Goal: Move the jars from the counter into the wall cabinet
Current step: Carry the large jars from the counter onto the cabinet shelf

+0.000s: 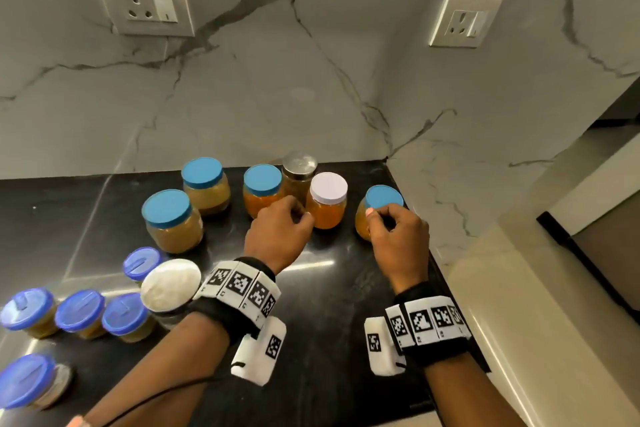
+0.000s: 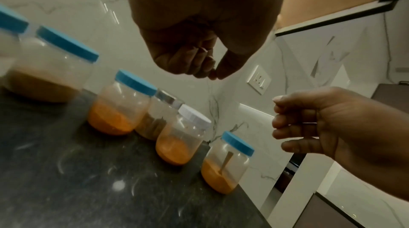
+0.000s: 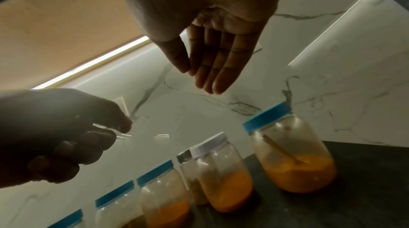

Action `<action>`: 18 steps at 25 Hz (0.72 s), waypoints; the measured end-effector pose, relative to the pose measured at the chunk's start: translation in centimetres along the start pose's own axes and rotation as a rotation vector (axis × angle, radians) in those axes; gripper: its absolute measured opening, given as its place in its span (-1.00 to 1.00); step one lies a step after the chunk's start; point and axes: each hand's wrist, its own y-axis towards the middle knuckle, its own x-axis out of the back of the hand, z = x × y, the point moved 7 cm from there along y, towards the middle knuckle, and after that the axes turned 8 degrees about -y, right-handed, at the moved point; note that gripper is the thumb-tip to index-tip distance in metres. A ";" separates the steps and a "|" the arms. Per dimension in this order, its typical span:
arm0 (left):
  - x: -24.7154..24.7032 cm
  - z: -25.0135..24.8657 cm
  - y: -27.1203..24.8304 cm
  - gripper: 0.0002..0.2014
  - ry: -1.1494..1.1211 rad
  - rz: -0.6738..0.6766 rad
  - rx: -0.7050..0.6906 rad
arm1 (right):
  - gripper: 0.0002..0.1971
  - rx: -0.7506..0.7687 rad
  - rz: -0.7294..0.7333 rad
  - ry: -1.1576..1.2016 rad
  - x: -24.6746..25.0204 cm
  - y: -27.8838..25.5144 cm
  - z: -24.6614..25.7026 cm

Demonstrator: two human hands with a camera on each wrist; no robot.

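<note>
Your hands hover empty above the jars on the black tabletop (image 1: 329,288), your left hand (image 1: 277,236) loosely curled near the white-lidded jar (image 1: 327,201), your right hand (image 1: 398,239) relaxed over the corner blue-lidded jar (image 1: 381,199).

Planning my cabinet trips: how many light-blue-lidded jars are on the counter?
4: back left, front left, centre behind the left hand, far right by the right hand. None seem hidden.

Both bare forearms wear black wristbands (image 1: 239,308) carrying white blocks printed with black square codes.
</note>
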 end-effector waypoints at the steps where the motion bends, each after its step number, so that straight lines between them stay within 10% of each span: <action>1: -1.2 0.5 0.5 -0.92 -0.021 -0.002 0.025 | -0.81 -0.023 0.008 0.010 -0.3 0.3 -1.3; 5: -6.1 2.8 2.7 -0.73 -0.155 0.015 0.186 | -0.90 -0.131 0.046 0.073 -1.8 1.7 -6.0; 11: -10.1 5.7 4.6 -0.12 -0.195 -0.013 0.373 | -0.36 -0.246 0.191 0.188 -5.6 4.2 -10.5; 18: -11.8 7.6 6.8 0.09 -0.356 -0.138 0.438 | 0.20 -0.249 0.417 0.309 -9.5 4.9 -12.4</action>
